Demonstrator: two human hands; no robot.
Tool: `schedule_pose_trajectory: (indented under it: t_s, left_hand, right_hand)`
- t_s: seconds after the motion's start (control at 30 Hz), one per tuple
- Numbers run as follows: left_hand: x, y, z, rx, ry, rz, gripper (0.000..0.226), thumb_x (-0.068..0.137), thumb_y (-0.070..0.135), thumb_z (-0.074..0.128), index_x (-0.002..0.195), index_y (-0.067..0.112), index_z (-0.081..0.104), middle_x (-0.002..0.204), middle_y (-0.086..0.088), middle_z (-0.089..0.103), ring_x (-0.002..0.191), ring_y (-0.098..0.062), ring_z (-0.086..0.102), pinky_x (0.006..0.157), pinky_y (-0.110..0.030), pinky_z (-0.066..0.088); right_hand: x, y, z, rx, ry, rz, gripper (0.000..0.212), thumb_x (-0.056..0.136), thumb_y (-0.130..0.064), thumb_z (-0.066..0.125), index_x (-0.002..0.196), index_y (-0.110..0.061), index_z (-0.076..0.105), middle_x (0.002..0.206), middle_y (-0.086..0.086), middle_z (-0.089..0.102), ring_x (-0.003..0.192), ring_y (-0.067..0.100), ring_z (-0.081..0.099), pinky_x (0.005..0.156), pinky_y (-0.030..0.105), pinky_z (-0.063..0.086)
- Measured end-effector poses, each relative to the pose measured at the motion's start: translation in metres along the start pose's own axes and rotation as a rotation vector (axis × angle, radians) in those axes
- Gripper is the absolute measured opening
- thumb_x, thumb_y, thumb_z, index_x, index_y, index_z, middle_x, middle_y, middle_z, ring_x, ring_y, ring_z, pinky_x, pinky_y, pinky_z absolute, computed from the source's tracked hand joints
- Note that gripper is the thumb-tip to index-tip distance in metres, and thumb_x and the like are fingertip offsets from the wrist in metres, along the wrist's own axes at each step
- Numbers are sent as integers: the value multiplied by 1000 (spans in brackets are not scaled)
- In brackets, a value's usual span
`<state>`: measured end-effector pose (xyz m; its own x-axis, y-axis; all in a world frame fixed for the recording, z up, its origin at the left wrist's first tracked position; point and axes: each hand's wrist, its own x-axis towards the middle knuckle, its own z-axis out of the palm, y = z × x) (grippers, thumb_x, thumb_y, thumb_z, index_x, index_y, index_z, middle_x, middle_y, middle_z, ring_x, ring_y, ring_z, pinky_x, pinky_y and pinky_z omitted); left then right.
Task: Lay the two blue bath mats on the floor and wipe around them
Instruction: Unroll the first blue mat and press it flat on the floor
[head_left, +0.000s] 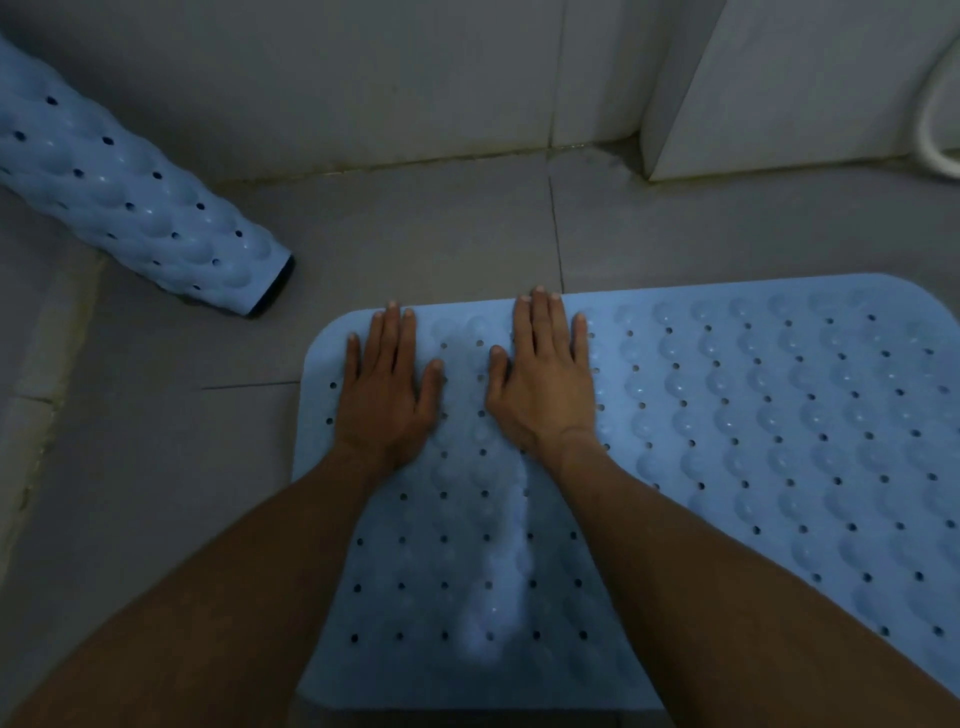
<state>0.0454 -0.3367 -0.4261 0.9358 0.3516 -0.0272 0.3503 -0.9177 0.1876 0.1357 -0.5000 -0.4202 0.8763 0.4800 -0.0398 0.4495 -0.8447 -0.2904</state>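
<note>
One blue bath mat (753, 441) lies flat on the grey tiled floor, bumpy and dotted with small holes, filling the middle and right of the view. My left hand (387, 389) presses flat on its far left corner, fingers straight. Beside it my right hand (545, 379) also lies flat on the mat, fingers straight and reaching the far edge. A second blue mat (130, 192) is rolled into a tube and lies on the floor at the upper left, its open end pointing toward the flat mat.
Grey floor tiles (441, 234) run up to a tiled wall (363, 78) at the back. A white panel or cabinet side (779, 88) stands at the upper right, with a white curved fixture (940, 104) at the edge. A raised tile ledge (36, 364) runs along the left.
</note>
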Motion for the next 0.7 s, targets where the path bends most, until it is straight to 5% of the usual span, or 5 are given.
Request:
schedule_pose_trajectory:
  t_s: [0.17,0.37,0.7]
  left_hand:
    - [0,1,2,59,3,-8,70,98,52,13,155,13,8,163,-8,7,150,-20,4,122,-43,0]
    - [6,22,-30,199,-244,-122,66,102,46,12,154,10,-5,163,-10,-7,150,-22,-7,121,-41,-7]
    - [-1,239,1,-1,-135,-48,68,103,46,17,154,4,2,162,-13,-4,150,-24,-5,121,-40,-8]
  right_hand:
    - [-3,1,1,43,6,-2,70,99,-42,23,157,-4,13,165,14,8,153,25,1,123,49,-2]
    - [10,30,-50,249,-342,-101,66,104,-41,20,158,-8,0,166,9,-12,152,22,-16,122,43,-11]
    - [-39,216,-106,11,-119,-87,60,104,-37,19,158,-12,7,166,9,-7,152,22,-13,122,42,-12]
